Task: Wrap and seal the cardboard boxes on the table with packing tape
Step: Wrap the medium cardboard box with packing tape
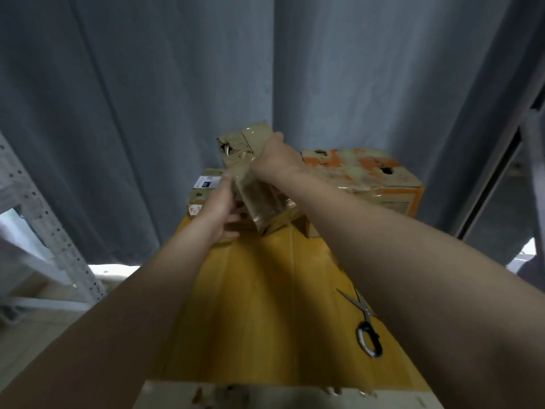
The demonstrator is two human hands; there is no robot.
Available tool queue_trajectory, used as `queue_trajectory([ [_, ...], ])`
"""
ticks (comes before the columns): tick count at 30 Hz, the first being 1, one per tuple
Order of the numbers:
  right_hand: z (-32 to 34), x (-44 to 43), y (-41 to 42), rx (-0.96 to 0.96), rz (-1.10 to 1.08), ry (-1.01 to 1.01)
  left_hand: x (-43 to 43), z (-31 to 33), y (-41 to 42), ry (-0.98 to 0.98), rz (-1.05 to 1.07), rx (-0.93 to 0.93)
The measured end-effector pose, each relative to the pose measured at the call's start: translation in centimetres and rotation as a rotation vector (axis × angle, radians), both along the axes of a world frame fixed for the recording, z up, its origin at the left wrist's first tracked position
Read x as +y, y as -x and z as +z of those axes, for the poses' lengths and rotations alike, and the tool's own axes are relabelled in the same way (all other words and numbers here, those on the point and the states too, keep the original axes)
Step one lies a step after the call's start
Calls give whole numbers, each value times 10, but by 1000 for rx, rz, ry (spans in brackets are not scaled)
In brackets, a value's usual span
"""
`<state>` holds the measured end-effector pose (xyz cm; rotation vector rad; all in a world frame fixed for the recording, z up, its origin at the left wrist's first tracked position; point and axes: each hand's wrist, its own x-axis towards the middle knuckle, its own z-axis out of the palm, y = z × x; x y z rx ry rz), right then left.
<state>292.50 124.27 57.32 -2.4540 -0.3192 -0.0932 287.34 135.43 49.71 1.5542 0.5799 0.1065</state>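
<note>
Tape is the weak point here: we have a small cardboard box lifted above the far end of the yellow counter, tilted, with a clear sheet of packing tape stretched down from it. Our right hand is closed over the box's upper side; our left hand curls round the lower end of the tape, though we cannot tell whether the roll itself sits in that palm. The view is blurred, so the tape's edges are hard to follow.

We judge that a slack or twisted strip could fold onto itself and wrinkle across the seam. The box looks torn near its top corner, so a hard pull may rip it further. The orange box and the labelled box lie just beside, and loose adhesive could catch them. The scissors rest well apart, near the counter's right edge, awkward to fetch with both hands occupied.
</note>
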Motion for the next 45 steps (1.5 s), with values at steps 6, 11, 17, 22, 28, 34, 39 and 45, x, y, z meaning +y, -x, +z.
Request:
queue_trajectory([
  [6, -3, -39, 68, 28, 154, 53, 16, 15, 68, -93, 196, -193],
  [11, -34, -46, 94, 84, 302, 190, 15, -1, 105, -123, 59, -75],
  [17, -65, -48, 93, 83, 445, 125, 13, -22, 126, -310, 7, 281],
  [22, -88, -60, 103, -214, 472, 51, 8, -32, 129, -204, 66, 244],
  [28, -123, -77, 126, -287, 483, 58, -1, -45, 120, -145, 47, 117],
  [34, -140, -77, 137, -353, 434, -3, -1, -59, 116, -131, 73, 67],
  [39, -146, -81, 145, -455, 471, 92, 2, -61, 113, -142, 69, 46],
  [45, -147, -80, 147, -692, 481, 308, 2, -67, 108, -230, 100, -1],
])
